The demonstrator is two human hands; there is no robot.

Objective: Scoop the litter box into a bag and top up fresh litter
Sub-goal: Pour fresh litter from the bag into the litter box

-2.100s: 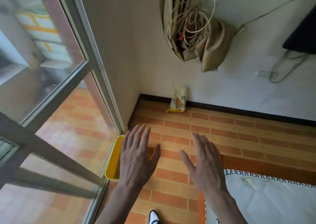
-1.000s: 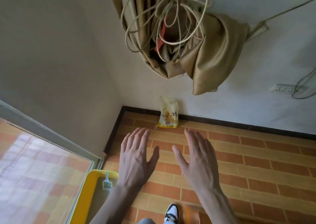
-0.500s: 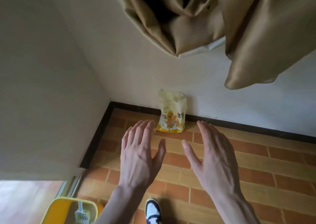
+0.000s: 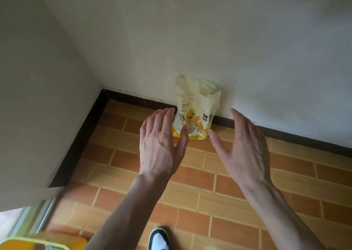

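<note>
A cream and yellow bag of cat litter (image 4: 198,108) stands upright on the tiled floor against the back wall, its top crumpled open. My left hand (image 4: 160,144) is stretched out with straight fingers just left of the bag, its thumb in front of the bag's lower corner. My right hand (image 4: 245,148) is held out flat a little right of the bag, thumb pointing at its base. Neither hand holds anything. The yellow litter box (image 4: 43,243) shows only as a blurred rim at the bottom left corner.
Two pale walls meet in a corner at the left, with a dark skirting board (image 4: 80,144) along the floor. A sliding door frame (image 4: 28,221) runs at the bottom left. My white and black shoe (image 4: 159,240) is on the orange tiles (image 4: 219,202).
I have moved closer to the wall. The bag is larger in view and both hands have reached up beside it. The hanging curtain has left the view and the litter box has slid down.
</note>
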